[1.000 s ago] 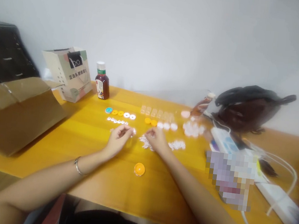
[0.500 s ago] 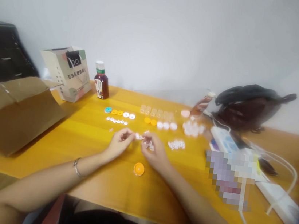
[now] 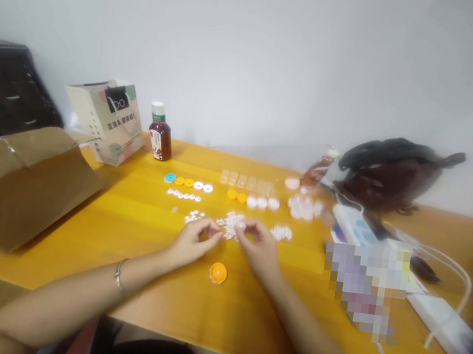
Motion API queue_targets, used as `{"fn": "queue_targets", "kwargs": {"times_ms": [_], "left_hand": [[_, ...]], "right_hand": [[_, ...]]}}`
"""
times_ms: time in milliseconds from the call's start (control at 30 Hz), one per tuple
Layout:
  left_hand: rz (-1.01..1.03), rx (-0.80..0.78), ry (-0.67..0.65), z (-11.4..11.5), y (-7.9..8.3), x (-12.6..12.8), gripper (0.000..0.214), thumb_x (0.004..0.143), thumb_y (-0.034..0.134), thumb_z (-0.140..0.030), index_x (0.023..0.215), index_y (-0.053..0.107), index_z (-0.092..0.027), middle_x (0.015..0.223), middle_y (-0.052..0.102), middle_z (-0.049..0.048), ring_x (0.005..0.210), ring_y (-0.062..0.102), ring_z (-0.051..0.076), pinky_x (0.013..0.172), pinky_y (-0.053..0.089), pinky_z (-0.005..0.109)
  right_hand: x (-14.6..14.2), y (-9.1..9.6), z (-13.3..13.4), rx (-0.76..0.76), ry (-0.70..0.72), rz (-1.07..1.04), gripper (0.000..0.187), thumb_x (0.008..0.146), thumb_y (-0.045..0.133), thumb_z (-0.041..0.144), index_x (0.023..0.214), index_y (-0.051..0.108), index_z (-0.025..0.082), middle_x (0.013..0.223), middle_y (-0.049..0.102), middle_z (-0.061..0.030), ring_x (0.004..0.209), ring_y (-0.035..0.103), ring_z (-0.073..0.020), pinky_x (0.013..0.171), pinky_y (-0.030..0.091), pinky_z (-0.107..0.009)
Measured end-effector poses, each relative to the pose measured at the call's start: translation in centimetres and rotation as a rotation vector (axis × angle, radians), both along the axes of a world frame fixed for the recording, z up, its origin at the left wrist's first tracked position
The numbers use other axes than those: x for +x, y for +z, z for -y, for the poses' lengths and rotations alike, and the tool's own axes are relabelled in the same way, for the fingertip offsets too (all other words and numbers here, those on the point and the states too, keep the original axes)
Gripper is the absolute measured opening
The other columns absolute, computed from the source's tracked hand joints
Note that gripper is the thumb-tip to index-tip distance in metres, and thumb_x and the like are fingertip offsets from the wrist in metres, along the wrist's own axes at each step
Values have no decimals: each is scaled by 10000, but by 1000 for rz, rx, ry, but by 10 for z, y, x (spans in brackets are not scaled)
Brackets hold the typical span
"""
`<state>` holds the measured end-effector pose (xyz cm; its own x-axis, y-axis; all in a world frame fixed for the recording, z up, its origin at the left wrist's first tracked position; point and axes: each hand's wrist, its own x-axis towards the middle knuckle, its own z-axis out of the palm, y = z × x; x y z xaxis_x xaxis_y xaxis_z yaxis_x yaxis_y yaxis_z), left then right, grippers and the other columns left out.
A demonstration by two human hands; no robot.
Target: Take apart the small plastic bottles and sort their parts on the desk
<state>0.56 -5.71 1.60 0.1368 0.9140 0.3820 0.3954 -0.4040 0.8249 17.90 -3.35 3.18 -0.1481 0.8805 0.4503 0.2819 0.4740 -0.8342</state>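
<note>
My left hand (image 3: 192,242) and my right hand (image 3: 258,248) rest close together on the yellow table (image 3: 138,228), fingertips pinched near a pile of small white pieces (image 3: 233,223). Whether either hand holds a piece is too blurred to tell. An orange cap (image 3: 218,273) lies just in front of the hands. Behind them are a row of coloured rings (image 3: 188,183), a line of tiny white pieces (image 3: 184,195), orange and white caps (image 3: 255,201), and another small white pile (image 3: 281,232).
A cardboard box (image 3: 22,183) sits at the left edge, a paper bag (image 3: 107,119) and a dark bottle (image 3: 160,132) behind it. At right lie a dark bag (image 3: 394,171), a power strip (image 3: 354,224) and white cables (image 3: 451,269).
Both hands drew back toward me and closer together. A few small white pieces now lie on the table left of the main pile.
</note>
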Motion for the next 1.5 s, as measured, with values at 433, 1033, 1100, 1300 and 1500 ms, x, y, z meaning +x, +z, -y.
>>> {"fn": "queue_targets", "kwargs": {"times_ms": [433,1033,1100,1300,1500], "left_hand": [[-55,58,-44,1,-1,-2,106,805,520,-245,759,572,-164,694,586,-10,635,500,99,612,393,207],[-431,119,-476,-1,25,-22,199,890,393,-271,858,565,-176,845,601,52,790,541,148,748,412,288],[-454,87,-564,-2,27,-26,168,851,472,-324,890,561,-186,875,601,55,800,544,154,747,417,289],[-413,13,-669,-2,16,-25,430,575,739,-417,914,564,-219,847,586,28,748,528,157,679,413,262],[-477,62,-650,-1,7,-16,356,614,714,-352,884,544,-194,833,549,19,751,498,149,672,388,253]], "right_hand": [[121,34,-31,-397,-330,343,147,592,641,329,596,633,182,655,677,-37,667,624,-210,604,454,-276],[134,-1,-43,-503,-341,576,266,617,595,424,556,551,169,467,520,20,446,452,-113,436,308,-225],[131,3,-41,-441,-378,584,302,620,604,456,543,526,174,472,511,21,454,448,-115,440,305,-227],[90,21,-18,-193,-187,419,362,709,558,517,577,517,183,542,530,9,515,476,-126,494,363,-237],[29,5,22,-117,385,447,312,653,696,420,839,566,207,764,585,-3,686,524,-147,631,431,-258]]}}
